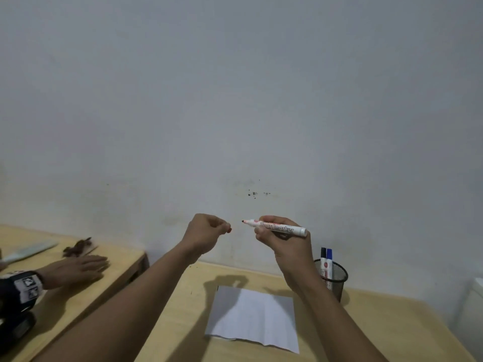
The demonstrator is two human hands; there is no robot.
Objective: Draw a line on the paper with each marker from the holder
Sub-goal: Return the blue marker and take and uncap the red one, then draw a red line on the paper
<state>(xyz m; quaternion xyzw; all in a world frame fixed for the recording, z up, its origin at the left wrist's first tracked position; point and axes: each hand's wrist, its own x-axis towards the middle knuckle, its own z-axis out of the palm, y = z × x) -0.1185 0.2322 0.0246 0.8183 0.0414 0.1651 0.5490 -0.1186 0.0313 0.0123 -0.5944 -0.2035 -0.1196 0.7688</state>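
My right hand (285, 244) grips a white board marker (277, 227), held level with its bare red tip pointing left. My left hand (206, 232) is closed around the marker's red cap (229, 229), a short gap away from the tip. Both hands are raised in front of the wall, above the table. A white sheet of paper (254, 318) lies flat on the wooden table (379, 330) below them. A black mesh holder (333, 279) stands behind the paper's right corner, with a black-capped marker (323, 262) and a blue-capped marker (329, 262) upright in it.
A second wooden table (78, 291) stands to the left with another person's hand (75, 269) resting flat on it, a dark device at the wrist. A brown object (78, 248) and a pale flat object (28, 250) lie there. A white object (470, 309) sits at the right edge.
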